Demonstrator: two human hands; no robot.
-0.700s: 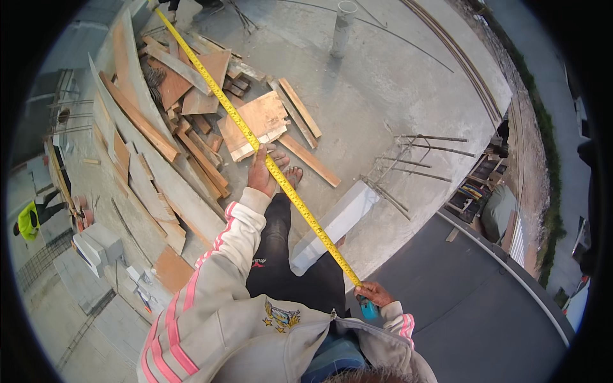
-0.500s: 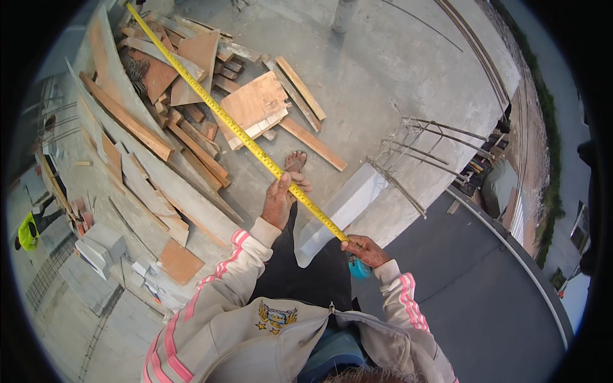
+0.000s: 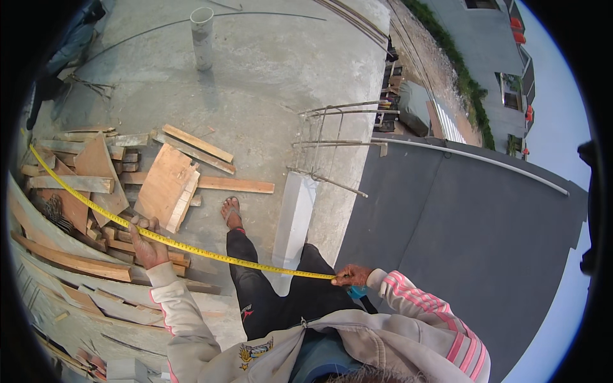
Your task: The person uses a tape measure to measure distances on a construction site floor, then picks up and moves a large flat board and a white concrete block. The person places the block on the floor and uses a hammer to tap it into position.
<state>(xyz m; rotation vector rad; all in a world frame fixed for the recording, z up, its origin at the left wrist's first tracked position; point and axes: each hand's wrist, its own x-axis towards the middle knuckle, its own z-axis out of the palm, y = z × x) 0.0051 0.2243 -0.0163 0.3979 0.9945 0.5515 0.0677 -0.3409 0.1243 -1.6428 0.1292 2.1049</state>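
Note:
A long yellow tape measure blade [image 3: 223,256] stretches across in front of me, from the far left to my right side. My left hand [image 3: 150,246] is closed around the blade partway along, fingers above and below it. My right hand [image 3: 353,276] pinches the blade at its near end, close to the blue tape case [image 3: 356,292], which is partly hidden under that hand. Between the hands the blade passes over my legs, bowing slightly. Its far end reaches toward another person [image 3: 67,41] at the upper left rim; what holds that end is too unclear to tell.
Scrap boards and plywood [image 3: 166,182] lie piled on the concrete floor [image 3: 255,83] at left. A white pillar [image 3: 295,214] with protruding rebar [image 3: 335,143] stands between my knees and the slab edge. Beyond is a dark grey roof [image 3: 434,210]. An upright pipe [image 3: 202,45] rises farther back.
My view has swung to the right, bringing more of the roof in. The tape now runs flatter across the picture. My hands are farther apart, both still on the blade.

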